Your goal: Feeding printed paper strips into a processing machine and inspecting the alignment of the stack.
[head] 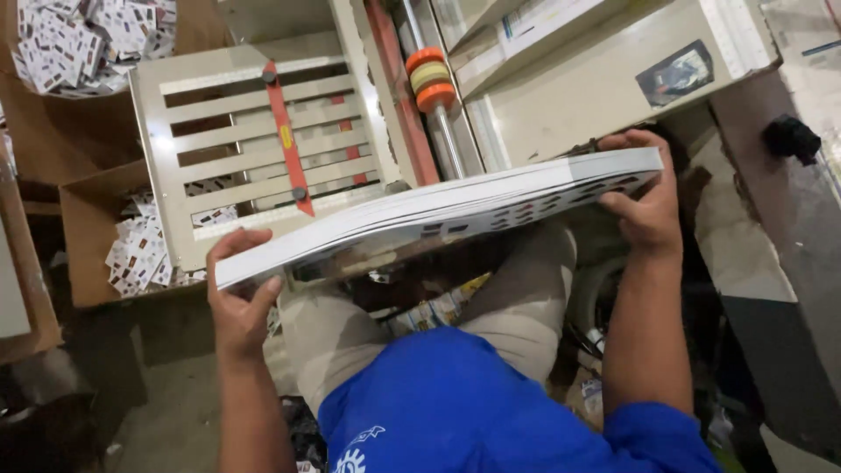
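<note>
A thick stack of printed sheets [438, 215] is held in the air above the person's knees, just in front of the beige slatted machine frame [254, 140]; the left hand [238, 293] has its grip pinched on the stack's near-left end, thumb on top; the right hand [644, 197] clamps the far-right end, fingers curled over the edge. The stack looks heavy and limp, sagging slightly between the hands; loose sheets may slide, so holding both ends suits it. Left of the frame, cardboard boxes [88, 236] hold small printed cards.
</note>
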